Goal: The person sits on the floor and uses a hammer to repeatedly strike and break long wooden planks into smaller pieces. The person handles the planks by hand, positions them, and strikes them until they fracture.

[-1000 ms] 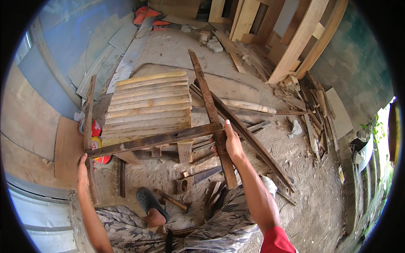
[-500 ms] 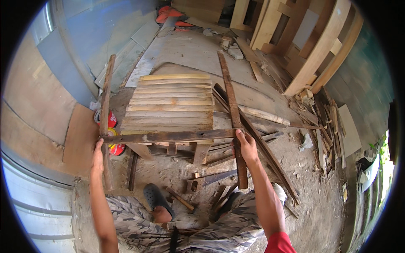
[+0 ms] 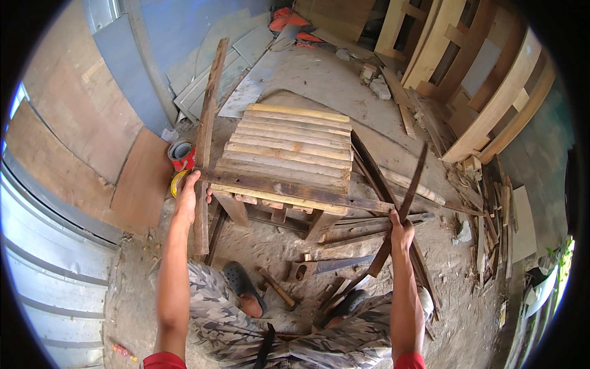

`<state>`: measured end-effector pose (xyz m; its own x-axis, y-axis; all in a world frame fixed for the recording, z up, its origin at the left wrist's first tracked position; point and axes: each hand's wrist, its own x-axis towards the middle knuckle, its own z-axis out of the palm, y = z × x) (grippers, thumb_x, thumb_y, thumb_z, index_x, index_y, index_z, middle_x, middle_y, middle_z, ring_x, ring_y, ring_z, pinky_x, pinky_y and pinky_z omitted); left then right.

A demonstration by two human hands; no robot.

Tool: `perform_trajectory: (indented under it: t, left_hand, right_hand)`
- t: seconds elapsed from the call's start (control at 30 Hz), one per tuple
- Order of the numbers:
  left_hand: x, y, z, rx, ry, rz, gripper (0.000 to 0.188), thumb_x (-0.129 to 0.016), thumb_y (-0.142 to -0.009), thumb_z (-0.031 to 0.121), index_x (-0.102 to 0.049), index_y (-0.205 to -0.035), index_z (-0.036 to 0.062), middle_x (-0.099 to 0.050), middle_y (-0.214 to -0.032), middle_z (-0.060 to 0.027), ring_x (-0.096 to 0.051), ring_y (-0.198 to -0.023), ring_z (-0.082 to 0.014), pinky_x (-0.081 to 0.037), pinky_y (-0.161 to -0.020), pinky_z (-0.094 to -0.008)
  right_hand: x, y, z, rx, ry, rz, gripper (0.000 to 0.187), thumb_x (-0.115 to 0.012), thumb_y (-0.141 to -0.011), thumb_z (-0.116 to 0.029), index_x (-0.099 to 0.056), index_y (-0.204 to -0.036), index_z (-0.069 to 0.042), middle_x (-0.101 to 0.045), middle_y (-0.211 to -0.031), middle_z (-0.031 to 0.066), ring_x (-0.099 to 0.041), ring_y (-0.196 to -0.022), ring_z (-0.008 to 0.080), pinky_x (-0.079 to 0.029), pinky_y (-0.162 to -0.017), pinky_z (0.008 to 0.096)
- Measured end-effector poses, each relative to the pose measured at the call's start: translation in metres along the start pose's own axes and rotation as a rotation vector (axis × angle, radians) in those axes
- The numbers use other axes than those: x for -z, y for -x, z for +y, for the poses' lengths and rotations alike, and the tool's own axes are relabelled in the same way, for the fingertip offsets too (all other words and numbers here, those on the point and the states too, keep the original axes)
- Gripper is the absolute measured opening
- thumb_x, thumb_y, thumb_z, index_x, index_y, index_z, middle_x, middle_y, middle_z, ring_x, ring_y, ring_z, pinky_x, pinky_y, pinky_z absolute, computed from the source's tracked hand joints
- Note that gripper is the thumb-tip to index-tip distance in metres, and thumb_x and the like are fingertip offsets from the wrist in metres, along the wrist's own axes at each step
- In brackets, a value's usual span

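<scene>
Both my hands hold up an H-shaped frame of old dark wood: two long posts joined by a crossbar (image 3: 276, 186). My left hand (image 3: 189, 195) is closed round the left post (image 3: 212, 98) at its joint, thumb in front. At the other joint, my right hand (image 3: 401, 232) grips the right post (image 3: 415, 175), which slants. Behind and below the crossbar stands a low slatted wooden table (image 3: 286, 147), partly hidden by it. On the ground before me lie a hammer (image 3: 278, 289) and a handsaw (image 3: 338, 265).
Red paint cans (image 3: 182, 155) stand beside the left post. Long dark boards (image 3: 424, 270) and scrap wood (image 3: 491, 215) lie to the right. Pale timber framing (image 3: 498, 92) leans at the far right. Corrugated metal (image 3: 55, 283) borders the left, and my clogs (image 3: 243, 286) rest near the tools.
The frame has tilted: its left side rose and its right side dropped, with the right post now slanting. Both hands moved along with it, and the view has shifted.
</scene>
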<state>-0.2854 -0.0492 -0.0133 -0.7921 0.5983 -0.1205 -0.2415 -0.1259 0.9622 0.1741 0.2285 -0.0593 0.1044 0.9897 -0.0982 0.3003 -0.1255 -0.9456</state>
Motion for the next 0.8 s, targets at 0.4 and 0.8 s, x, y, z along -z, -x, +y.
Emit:
perform_trajectory:
  t: [0.4, 0.8]
  left_hand:
    - [-0.010, -0.001, 0.002, 0.047, -0.038, 0.011, 0.034, -0.062, -0.092, 0.030, -0.053, -0.112, 0.0042, -0.060, -0.086, -0.0067, -0.059, -0.057, -0.0158, -0.048, -0.045, -0.0298]
    - [0.002, 0.005, 0.000, -0.036, -0.037, -0.028, 0.030, -0.061, -0.094, 0.028, -0.055, -0.110, 0.0033, -0.059, -0.084, -0.0059, -0.057, -0.056, -0.0150, -0.046, -0.044, -0.0293]
  right_hand:
    - [0.016, 0.033, -0.055, 0.759, 0.521, -0.162, 0.040, -0.070, -0.085, -0.019, -0.051, -0.111, 0.003, -0.060, -0.106, 0.0293, -0.058, -0.103, 0.0452, -0.048, -0.086, 0.0479]
    - [-0.017, 0.063, -0.037, 0.620, 0.586, -0.642, 0.056, -0.077, -0.082, -0.027, -0.049, -0.115, 0.008, -0.068, -0.092, 0.0243, -0.067, -0.087, 0.0363, -0.051, -0.076, 0.0424]
